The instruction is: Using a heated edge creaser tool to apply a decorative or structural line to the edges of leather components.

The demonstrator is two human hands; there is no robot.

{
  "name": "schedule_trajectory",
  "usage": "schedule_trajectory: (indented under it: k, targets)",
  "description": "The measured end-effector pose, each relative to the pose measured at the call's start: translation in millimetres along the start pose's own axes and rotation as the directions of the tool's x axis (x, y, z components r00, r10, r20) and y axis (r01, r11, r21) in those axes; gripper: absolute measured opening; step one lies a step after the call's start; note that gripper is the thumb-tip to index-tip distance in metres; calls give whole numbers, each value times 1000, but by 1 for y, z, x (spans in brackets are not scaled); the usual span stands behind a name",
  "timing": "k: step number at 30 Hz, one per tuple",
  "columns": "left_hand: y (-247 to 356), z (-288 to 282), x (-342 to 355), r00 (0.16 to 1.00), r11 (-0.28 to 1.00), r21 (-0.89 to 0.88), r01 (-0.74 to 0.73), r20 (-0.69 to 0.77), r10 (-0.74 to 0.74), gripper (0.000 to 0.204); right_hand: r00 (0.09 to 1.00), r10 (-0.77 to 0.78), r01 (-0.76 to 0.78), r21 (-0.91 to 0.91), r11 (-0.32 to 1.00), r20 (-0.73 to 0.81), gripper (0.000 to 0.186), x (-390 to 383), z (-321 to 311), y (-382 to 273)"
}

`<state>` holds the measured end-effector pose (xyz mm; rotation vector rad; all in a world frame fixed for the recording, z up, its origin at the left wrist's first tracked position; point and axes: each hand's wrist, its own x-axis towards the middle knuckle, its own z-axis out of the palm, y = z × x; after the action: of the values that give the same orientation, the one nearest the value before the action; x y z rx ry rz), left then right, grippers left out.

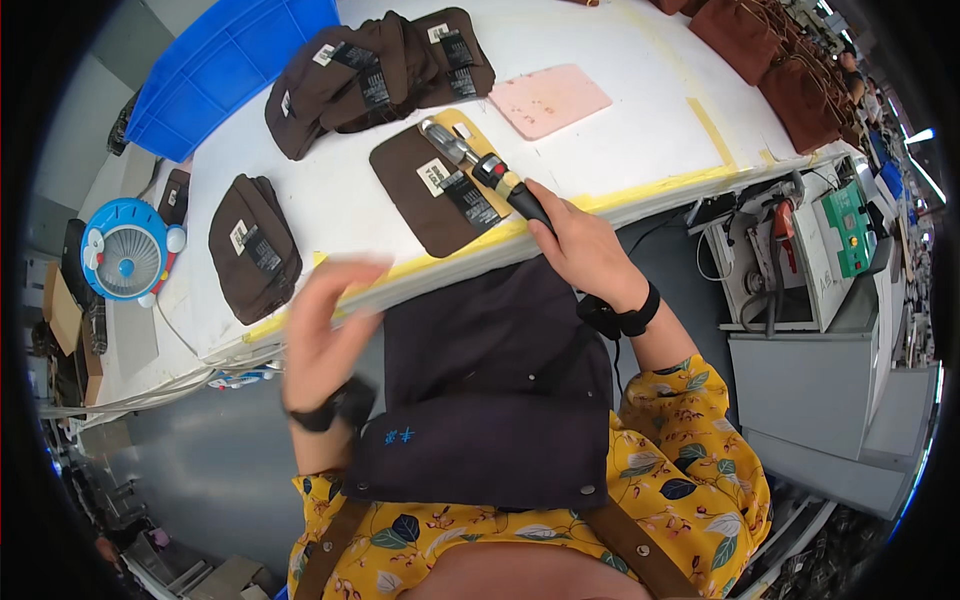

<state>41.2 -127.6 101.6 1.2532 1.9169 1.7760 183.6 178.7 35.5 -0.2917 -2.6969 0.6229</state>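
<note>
My right hand [580, 245] is closed around the black handle of a hand tool [508, 185] with a red button and a rounded metal head. The head rests over a dark brown fabric piece [408, 180] near the table edge; whether it touches the cloth I cannot tell. White and black labels sit on that piece, and a yellow board [466, 130] shows beneath its far side. My left hand [325, 325], blurred, is in front of the table edge with thumb and fingers apart and nothing visible between them. Left of the piece lies a small brown fabric stack [252, 250].
More labelled brown pieces [350, 75] are heaped at the back, beside a pink board [552, 100]. A blue crate [225, 70] and a blue fan [126, 250] stand at the left. Reddish-brown bags [745, 45] lie far right. A green-fronted machine [848, 230] is beyond the table's right edge.
</note>
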Motion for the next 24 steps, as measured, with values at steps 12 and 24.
schedule_trajectory:
  k: [12,24]
  targets:
    - [-118,94,66,994,754,649,-105,36,108,86,999,21,-12,-286,958,28,59,-56,-33,-24]
    - [-21,56,11,568,953,-300,-41,778,269,32,1000,-11,5,-243,970,-22,55,-24,-19,-25]
